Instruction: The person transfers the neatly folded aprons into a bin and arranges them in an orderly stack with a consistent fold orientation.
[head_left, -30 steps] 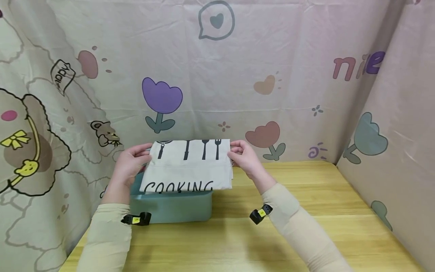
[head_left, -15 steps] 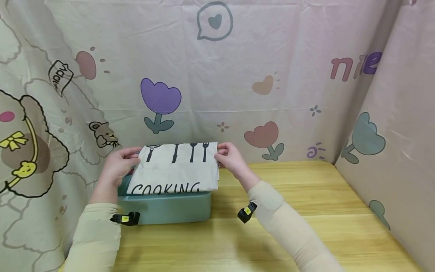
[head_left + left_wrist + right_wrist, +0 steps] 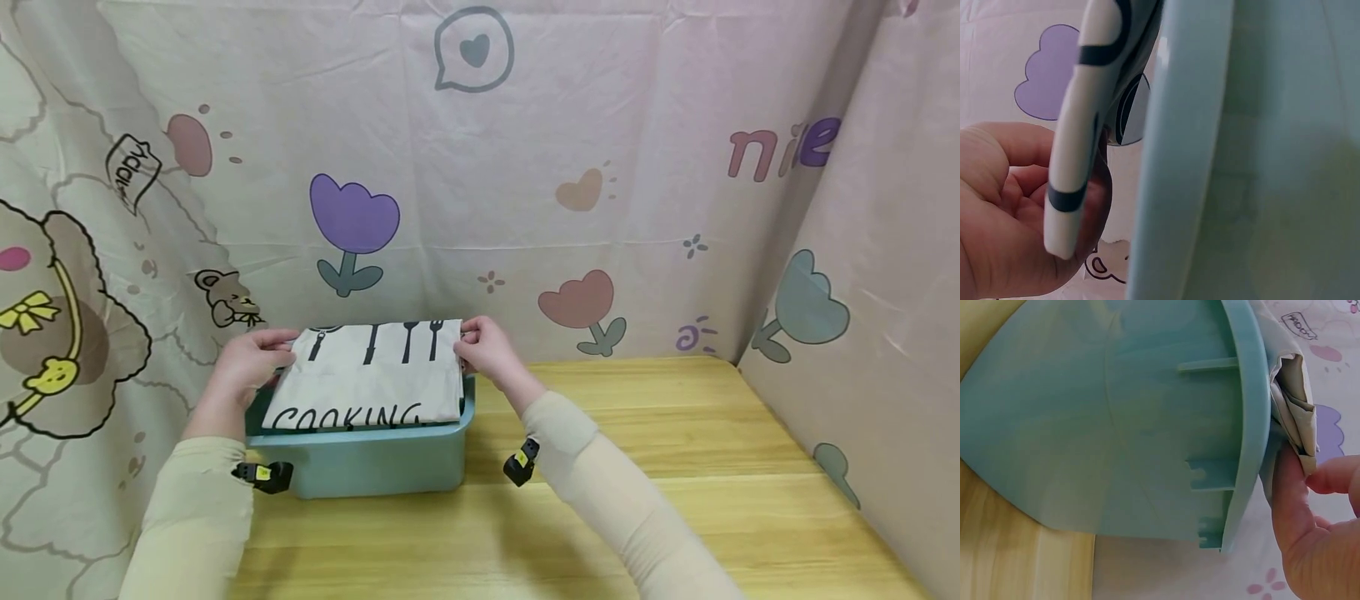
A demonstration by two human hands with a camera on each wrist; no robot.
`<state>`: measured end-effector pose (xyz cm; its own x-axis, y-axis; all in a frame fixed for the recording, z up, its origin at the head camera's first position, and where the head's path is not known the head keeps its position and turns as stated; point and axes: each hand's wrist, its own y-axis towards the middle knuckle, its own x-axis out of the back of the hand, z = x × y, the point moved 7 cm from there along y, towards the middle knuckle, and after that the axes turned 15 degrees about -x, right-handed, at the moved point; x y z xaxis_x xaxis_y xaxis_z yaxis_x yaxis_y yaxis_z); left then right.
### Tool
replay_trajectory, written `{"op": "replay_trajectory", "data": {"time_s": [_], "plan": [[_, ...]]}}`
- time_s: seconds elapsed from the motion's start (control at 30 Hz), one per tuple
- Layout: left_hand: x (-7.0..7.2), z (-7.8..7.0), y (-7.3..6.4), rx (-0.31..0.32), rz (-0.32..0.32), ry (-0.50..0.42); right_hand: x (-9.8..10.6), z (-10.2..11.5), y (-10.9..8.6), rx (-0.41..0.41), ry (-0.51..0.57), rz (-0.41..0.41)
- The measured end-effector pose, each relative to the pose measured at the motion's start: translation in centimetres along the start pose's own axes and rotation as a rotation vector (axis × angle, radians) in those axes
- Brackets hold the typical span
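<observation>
A folded white cloth (image 3: pixel 367 379) with black cooking utensils and the word COOKING printed on it lies over the mouth of a blue-green plastic bin (image 3: pixel 375 467). My left hand (image 3: pixel 243 362) pinches its far left corner, and my right hand (image 3: pixel 491 350) pinches the far right one. In the left wrist view, thumb and fingers hold the cloth's folded edge (image 3: pixel 1069 169) beside the bin wall (image 3: pixel 1272 156). The right wrist view has the thumb and a finger on the layered corner (image 3: pixel 1297 412), just above the bin's rim (image 3: pixel 1250 425). The cloth hides most of the bin's inside.
The bin stands on a wooden table (image 3: pixel 637 483), at its left side. Printed curtains (image 3: pixel 465 150) rise behind the table and at both sides. A black wrist camera (image 3: pixel 262 476) sits on the left sleeve and another camera (image 3: pixel 521 462) on the right.
Both hands have moved left and slightly down with the cloth, bringing it over the bin and lower. The bin's right rim now shows beside the cloth. Both grips are unchanged.
</observation>
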<state>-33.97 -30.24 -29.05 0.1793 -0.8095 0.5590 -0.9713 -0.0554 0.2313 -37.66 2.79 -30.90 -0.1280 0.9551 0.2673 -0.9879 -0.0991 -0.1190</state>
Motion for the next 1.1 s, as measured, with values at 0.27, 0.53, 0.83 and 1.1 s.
{"op": "replay_trajectory", "data": {"time_s": [0.27, 0.53, 0.83, 1.1], "plan": [[0.0, 0.8, 0.5, 0.038, 0.017, 0.012, -0.8, 0.1, 0.3, -0.004, -0.088, -0.010], [-0.1, 1.2, 0.8, 0.020, 0.052, 0.049, -1.4, 0.1, 0.7, 0.000, -0.224, -0.050], [0.0, 1.4, 0.9, 0.000, 0.106, 0.110, -1.9, 0.4, 0.7, 0.008, -0.405, -0.081], [-0.3, 0.9, 0.3, -0.023, 0.223, 0.202, -1.4, 1.6, -0.4, 0.116, -0.587, -0.135]]}}
